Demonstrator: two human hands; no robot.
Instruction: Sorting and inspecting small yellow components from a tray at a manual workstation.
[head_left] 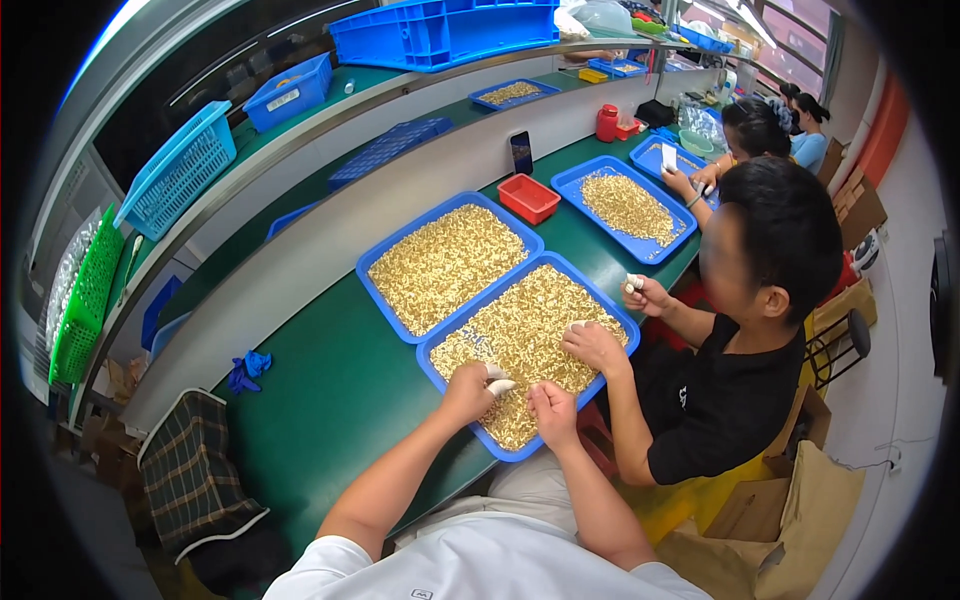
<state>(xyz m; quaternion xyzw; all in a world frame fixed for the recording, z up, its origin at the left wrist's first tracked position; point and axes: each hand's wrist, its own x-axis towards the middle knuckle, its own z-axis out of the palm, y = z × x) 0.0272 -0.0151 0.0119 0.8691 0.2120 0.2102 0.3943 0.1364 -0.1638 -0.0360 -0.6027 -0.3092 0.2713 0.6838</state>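
Directly in front of me is a blue tray spread with small gold-coloured metal pieces. My left hand is over its near left part, white covers on two fingertips. Those fingers are bent close together, and whatever they hold is too small to make out. Just to the right, my right hand hovers at the near edge with thumb and fingers pinched; what sits between them is hidden. A co-worker's hand reaches into the same tray from the right, while that person's other hand is raised beside it.
A second blue tray of gold pieces adjoins mine on the far side. Beyond stand a red bin, a phone and another blue tray. Blue gloves lie on the green table. Baskets line the shelf above.
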